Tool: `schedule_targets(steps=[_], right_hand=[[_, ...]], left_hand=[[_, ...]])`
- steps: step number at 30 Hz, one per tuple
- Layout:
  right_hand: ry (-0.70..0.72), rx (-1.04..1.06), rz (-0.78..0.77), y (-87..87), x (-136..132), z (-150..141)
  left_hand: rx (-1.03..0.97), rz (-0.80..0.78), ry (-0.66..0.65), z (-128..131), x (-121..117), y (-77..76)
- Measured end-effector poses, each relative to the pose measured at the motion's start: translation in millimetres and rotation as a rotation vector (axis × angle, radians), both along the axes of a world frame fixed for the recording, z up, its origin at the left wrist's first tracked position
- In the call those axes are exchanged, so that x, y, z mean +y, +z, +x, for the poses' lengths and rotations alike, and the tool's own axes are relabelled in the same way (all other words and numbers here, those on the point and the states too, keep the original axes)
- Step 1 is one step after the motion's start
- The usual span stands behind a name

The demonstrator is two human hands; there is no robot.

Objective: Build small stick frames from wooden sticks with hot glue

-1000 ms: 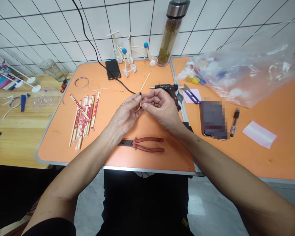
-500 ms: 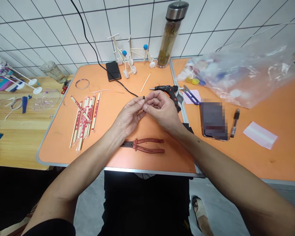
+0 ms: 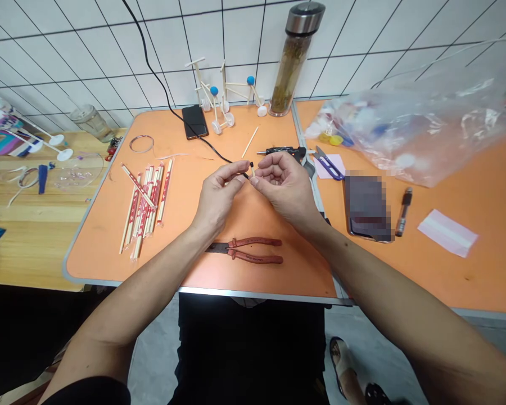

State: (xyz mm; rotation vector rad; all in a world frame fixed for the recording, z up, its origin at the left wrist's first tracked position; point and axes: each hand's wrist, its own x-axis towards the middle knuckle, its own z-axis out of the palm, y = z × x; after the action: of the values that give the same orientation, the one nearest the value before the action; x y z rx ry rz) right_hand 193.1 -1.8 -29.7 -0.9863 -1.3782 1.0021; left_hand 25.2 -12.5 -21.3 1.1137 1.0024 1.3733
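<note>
In front of me, above the orange table [image 3: 181, 208], my right hand [image 3: 284, 183] pinches a short pale wooden stick [image 3: 253, 171] with a black tip, held nearly upright. Close by on its left is my left hand [image 3: 221, 194], its thumb and index finger slightly apart, with the fingertips beside the black tip. Whether they touch it is hard to make out. Red-handled pliers [image 3: 253, 250] lie below my hands. Behind my right hand is a black glue gun [image 3: 284, 152], partly covered by the fingers. A loose thin stick [image 3: 250, 142] lies farther back.
Wrapped chopsticks [image 3: 145, 205] lie at left. Small stick models [image 3: 225, 101], a black phone [image 3: 194, 122] and a tall tea bottle [image 3: 293, 62] stand or lie along the wall. Right are scissors [image 3: 329, 163], another phone [image 3: 366, 205], a pen [image 3: 403, 211] and a plastic bag [image 3: 417, 124].
My left fingers have loosened from the short stick and opened a little. The stick has shifted slightly right and shows more of its pale length in my right hand.
</note>
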Motion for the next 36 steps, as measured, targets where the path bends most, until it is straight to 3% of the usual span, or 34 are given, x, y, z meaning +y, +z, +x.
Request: schedule_targets(steps=[14, 36], right_hand=[[-0.012, -0.003, 0.006, -3.7, 4.1, 1.9], [0.008, -0.043, 0.001, -9.4, 2.4, -3.9]], left_hand=[[0.05, 0.065, 0.008, 2.3, -3.9, 2.1], [0.073, -0.002, 0.074, -3.2, 2.3, 1.6]])
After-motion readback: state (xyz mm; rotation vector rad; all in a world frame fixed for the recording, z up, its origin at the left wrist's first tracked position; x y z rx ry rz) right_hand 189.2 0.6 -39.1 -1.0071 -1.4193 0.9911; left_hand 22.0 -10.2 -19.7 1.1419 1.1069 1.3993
